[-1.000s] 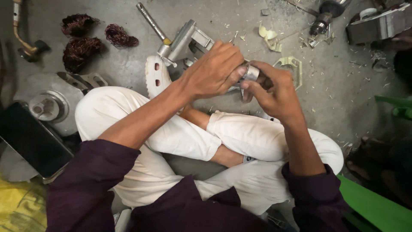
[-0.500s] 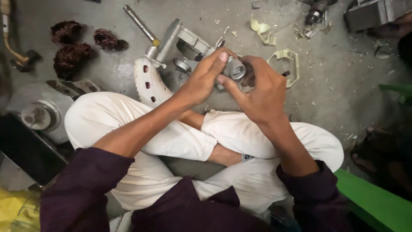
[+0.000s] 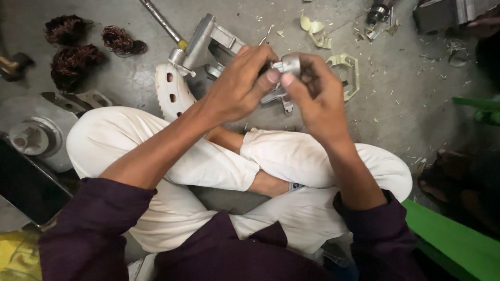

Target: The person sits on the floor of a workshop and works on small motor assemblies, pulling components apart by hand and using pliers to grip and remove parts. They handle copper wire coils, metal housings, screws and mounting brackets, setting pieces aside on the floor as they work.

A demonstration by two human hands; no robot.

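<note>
Both hands have come up closer to the camera since a moment ago, and the small metal part (image 3: 288, 65) sits higher between them. The left hand (image 3: 240, 86) pinches the part with its fingers (image 3: 272, 76) closed on it. The right hand (image 3: 319, 99) holds it from the other side, thumb pressed on. It is above the grey floor (image 3: 406, 104), over a white shoe (image 3: 171, 91). Brown wire coils (image 3: 70, 60) lie well apart.
</note>
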